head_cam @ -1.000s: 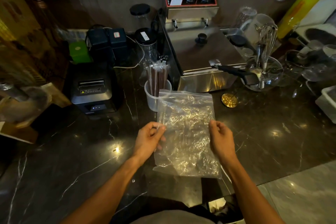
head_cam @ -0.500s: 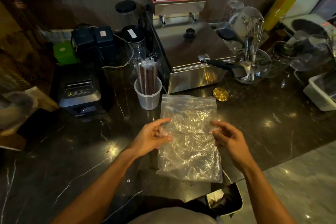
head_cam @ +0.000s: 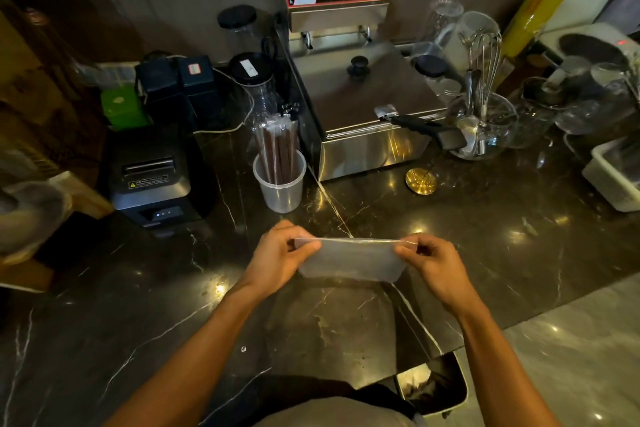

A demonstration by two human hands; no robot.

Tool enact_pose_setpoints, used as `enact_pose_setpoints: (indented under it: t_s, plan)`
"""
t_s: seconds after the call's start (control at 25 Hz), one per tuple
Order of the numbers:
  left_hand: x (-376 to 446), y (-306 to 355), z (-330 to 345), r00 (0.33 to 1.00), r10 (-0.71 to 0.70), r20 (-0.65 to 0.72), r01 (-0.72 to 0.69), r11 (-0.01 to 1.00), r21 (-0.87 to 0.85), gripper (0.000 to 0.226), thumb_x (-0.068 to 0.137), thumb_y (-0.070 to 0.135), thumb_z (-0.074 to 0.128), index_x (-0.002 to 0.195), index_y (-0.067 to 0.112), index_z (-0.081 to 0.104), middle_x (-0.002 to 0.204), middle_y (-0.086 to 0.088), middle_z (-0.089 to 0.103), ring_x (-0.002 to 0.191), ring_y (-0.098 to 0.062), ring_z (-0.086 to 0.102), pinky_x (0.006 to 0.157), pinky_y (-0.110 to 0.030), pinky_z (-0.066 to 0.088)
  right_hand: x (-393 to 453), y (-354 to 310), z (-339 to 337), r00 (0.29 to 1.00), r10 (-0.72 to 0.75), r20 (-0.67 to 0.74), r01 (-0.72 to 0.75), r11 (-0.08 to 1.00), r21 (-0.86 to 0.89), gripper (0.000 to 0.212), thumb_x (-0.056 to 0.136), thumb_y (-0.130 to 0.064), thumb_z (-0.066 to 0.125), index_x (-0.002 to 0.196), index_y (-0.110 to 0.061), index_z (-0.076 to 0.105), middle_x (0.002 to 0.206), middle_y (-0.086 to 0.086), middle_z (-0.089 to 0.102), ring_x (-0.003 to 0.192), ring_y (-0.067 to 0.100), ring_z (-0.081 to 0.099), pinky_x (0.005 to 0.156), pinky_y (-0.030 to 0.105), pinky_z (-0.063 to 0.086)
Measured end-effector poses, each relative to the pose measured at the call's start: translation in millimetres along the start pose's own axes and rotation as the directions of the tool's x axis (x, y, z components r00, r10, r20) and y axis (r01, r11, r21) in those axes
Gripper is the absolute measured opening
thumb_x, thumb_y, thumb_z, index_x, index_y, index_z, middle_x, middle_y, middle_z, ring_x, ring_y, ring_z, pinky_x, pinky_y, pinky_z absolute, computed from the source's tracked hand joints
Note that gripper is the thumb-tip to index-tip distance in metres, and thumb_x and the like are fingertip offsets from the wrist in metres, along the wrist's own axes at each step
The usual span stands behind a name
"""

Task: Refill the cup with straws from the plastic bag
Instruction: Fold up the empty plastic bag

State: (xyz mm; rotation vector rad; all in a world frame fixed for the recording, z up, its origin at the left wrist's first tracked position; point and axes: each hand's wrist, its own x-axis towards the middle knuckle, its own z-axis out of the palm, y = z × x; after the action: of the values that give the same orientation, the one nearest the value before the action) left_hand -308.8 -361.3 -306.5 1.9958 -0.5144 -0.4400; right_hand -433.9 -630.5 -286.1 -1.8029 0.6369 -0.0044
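Observation:
A clear plastic cup (head_cam: 281,191) stands on the dark marble counter and holds a bundle of wrapped brown straws (head_cam: 277,152), upright. In front of it I hold a clear plastic bag (head_cam: 353,258) folded over into a short strip. My left hand (head_cam: 277,258) pinches its left end and my right hand (head_cam: 433,262) pinches its right end, stretching the top edge taut just above the counter. The bag looks empty.
A black receipt printer (head_cam: 152,177) sits left of the cup. A steel fryer (head_cam: 360,107) stands behind it, a glass bowl with a whisk (head_cam: 485,114) to the right, a gold lid (head_cam: 420,181) nearby. A bin (head_cam: 433,385) sits below the counter edge.
The bag lay spread flat on the counter under my fingers; now it is folded in half and lifted, pinched at both ends. The view shifted slightly right.

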Motion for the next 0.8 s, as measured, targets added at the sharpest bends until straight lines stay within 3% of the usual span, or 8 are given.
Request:
enact_pose_setpoints:
  t_s: [0.12, 0.2, 0.32, 0.48, 0.56, 0.72, 0.8]
  plan:
    - [1, 5, -5, 0.997, -0.06, -0.043, 0.053, 0.987, -0.149, 0.009, 0.093, 0.022, 0.073, 0.102, 0.02, 0.076, 0.117, 0.002, 0.065, 0.112, -0.003, 0.061, 0.092, -0.024, 0.056, 5, -5, -3, 0.998, -0.068, 0.005, 0.068, 0.998, 0.012, 0.006, 0.093, -0.013, 0.074, 0.095, -0.007, 0.077, 0.11, 0.013, 0.068, 0.102, 0.022, 0.065, 0.078, 0.02, 0.054]
    - [2, 15, -6, 0.996, -0.079, -0.027, 0.068, 0.953, -0.294, 0.014, 0.099, 0.019, 0.065, 0.108, 0.011, 0.072, 0.105, 0.006, 0.076, 0.103, -0.009, 0.072, 0.085, -0.027, 0.061, 6, -8, -4, 0.996, -0.054, 0.067, 0.048, 0.995, 0.087, 0.011, 0.095, -0.013, 0.071, 0.097, -0.003, 0.076, 0.105, 0.019, 0.072, 0.099, 0.026, 0.069, 0.082, 0.029, 0.058]
    - [3, 25, -5, 0.997, -0.065, -0.051, 0.049, 0.958, -0.281, 0.013, 0.104, 0.025, 0.058, 0.11, 0.019, 0.067, 0.097, 0.009, 0.076, 0.093, -0.009, 0.075, 0.083, -0.03, 0.062, 7, -13, -8, 0.988, -0.025, 0.15, 0.013, 0.996, 0.083, 0.007, 0.094, -0.011, 0.072, 0.095, -0.006, 0.076, 0.098, 0.018, 0.076, 0.091, 0.024, 0.074, 0.08, 0.036, 0.058]
    - [11, 30, -5, 0.993, -0.013, 0.116, 0.041, 0.968, -0.246, 0.01, 0.103, 0.027, 0.06, 0.106, 0.025, 0.069, 0.098, 0.001, 0.074, 0.094, -0.02, 0.073, 0.085, -0.035, 0.059, 4, -27, -13, 0.864, 0.081, 0.496, -0.109, 0.994, 0.027, 0.024, 0.09, -0.015, 0.075, 0.11, -0.001, 0.074, 0.1, 0.012, 0.081, 0.092, 0.024, 0.078, 0.08, 0.021, 0.059]
    - [17, 37, -2, 0.987, -0.018, 0.16, 0.063, 0.957, -0.282, 0.009, 0.101, 0.027, 0.063, 0.105, 0.026, 0.071, 0.098, -0.005, 0.075, 0.092, -0.025, 0.075, 0.082, -0.039, 0.06, 2, -33, -7, 0.815, 0.097, 0.571, -0.12, 0.993, 0.002, 0.025, 0.093, -0.019, 0.073, 0.11, 0.001, 0.074, 0.1, 0.009, 0.082, 0.087, 0.021, 0.078, 0.078, 0.024, 0.06]
    - [18, 37, -8, 0.987, -0.05, 0.153, 0.105, 0.918, -0.383, 0.016, 0.097, 0.024, 0.068, 0.112, 0.017, 0.069, 0.102, -0.006, 0.078, 0.091, -0.02, 0.079, 0.079, -0.033, 0.065, 1, -33, -1, 0.888, 0.028, 0.458, -0.093, 0.988, 0.12, 0.023, 0.094, -0.022, 0.071, 0.097, 0.0, 0.075, 0.091, 0.012, 0.079, 0.078, 0.025, 0.074, 0.072, 0.031, 0.061]
    - [15, 27, -13, 0.985, -0.076, 0.153, 0.121, 0.942, -0.313, 0.02, 0.097, 0.029, 0.068, 0.1, 0.009, 0.07, 0.09, -0.005, 0.079, 0.072, -0.012, 0.076, 0.065, -0.028, 0.061, 1, -29, -4, 0.915, 0.025, 0.403, -0.116, 0.972, 0.203, 0.018, 0.092, -0.02, 0.073, 0.095, -0.002, 0.076, 0.088, 0.014, 0.077, 0.075, 0.026, 0.073, 0.07, 0.031, 0.061]
